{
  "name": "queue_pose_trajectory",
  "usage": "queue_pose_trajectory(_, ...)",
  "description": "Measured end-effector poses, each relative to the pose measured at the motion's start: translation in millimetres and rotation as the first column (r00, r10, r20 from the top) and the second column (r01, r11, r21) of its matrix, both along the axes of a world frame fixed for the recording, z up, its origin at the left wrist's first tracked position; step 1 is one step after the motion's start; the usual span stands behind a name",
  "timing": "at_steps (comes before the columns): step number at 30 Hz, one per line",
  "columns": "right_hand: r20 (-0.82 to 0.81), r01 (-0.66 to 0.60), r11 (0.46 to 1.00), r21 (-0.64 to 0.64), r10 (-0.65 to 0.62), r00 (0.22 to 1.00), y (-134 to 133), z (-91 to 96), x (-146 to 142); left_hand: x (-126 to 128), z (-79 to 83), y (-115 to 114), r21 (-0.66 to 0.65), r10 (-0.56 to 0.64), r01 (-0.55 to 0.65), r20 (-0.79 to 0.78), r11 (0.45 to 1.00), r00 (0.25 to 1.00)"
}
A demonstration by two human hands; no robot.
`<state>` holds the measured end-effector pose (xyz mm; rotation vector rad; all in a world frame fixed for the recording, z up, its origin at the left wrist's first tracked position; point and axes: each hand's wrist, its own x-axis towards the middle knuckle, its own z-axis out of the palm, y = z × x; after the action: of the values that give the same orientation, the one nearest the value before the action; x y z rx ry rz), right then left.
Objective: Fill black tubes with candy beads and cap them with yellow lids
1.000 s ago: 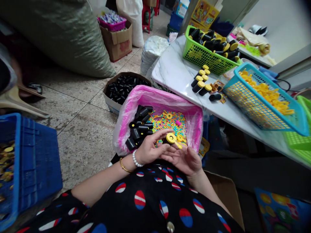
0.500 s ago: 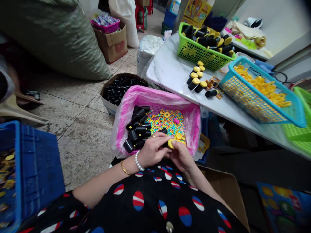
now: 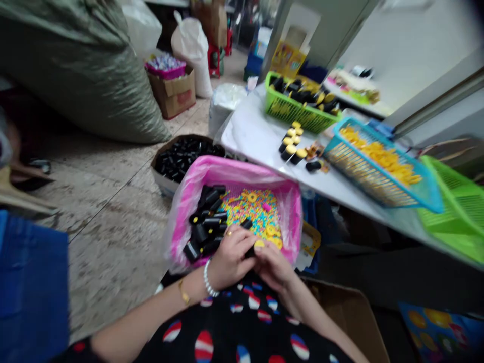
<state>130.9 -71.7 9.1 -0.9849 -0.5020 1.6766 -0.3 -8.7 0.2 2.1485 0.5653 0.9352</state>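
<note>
My left hand [image 3: 231, 254] is closed around a small black tube [image 3: 250, 251], most of it hidden by the fingers. My right hand [image 3: 275, 263] pinches the yellow cap [image 3: 259, 244] at the tube's end, so both hands meet on one piece. Below them is a pink basket [image 3: 293, 206] lined with clear plastic. Several black tubes [image 3: 199, 233] lie heaped in its left side. Small coloured beads [image 3: 242, 205] cover the right side, with a few yellow round parts [image 3: 270, 231] and a pink piece among them.
On the white table [image 3: 242, 123] stand capped black tubes [image 3: 290, 142], a green basket [image 3: 302, 113] of more, and a blue basket [image 3: 381, 191] of yellow parts. A carton [image 3: 159, 174] of black tubes, a big sack [image 3: 86, 85] and a blue crate [image 3: 34, 287] occupy the floor.
The view has shifted, so the basket and hands sit lower in the picture. Both hands stay together on the tube; the yellow cap shows less between the fingers.
</note>
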Motion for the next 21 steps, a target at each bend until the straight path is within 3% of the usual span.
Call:
queue_pose_trajectory(2,0.128,-0.048,0.997,0.059,0.04,0.991,7.3,4.6,0.9,-1.6,1.7,1.8,-0.039,0.047,-0.046,0.023,0.998,0.999)
queue_pose_trajectory(4,0.354,-0.138,0.983,0.125,0.085,0.931,15.4,12.9,6.0,-2.4,2.2,6.2,-0.036,0.116,-0.114,0.066,0.993,0.991)
queue_pose_trajectory(6,0.595,-0.144,0.974,0.174,0.012,0.803,19.8,24.5,12.9,-2.4,2.6,9.9,-0.013,0.204,-0.204,0.11,0.979,0.973)
queue_pose_trajectory(8,0.715,-0.056,0.974,0.219,-0.122,0.689,19.0,35.7,19.1,-2.3,3.4,10.0,0.005,0.277,-0.28,0.135,0.96,0.951)
queue_pose_trajectory(10,0.676,0.016,0.98,0.199,-0.149,0.721,15.9,41.1,23.5,-2.1,3.2,7.3,0.01,0.311,-0.315,0.141,0.949,0.94)
queue_pose_trajectory(12,0.495,0.001,0.995,0.1,-0.05,0.867,13.5,37.9,25.3,-1.5,1.3,4.7,0.007,0.302,-0.307,0.148,0.952,0.942)
queue_pose_trajectory(14,0.294,-0.05,0.998,0.023,0.041,0.955,12.6,27.8,23.8,-0.9,-1.1,3.5,0.0,0.274,-0.277,0.153,0.961,0.949)
queue_pose_trajectory(17,0.242,-0.075,0.997,0.02,0.068,0.968,12.8,11.5,17.9,-0.8,-2.6,3.8,-0.009,0.245,-0.247,0.154,0.969,0.957)
queue_pose_trajectory(21,0.475,-0.115,0.99,0.083,0.062,0.878,14.2,11.5,12.9,-2.6,-1.9,5.8,0.014,0.21,-0.213,0.13,0.977,0.969)
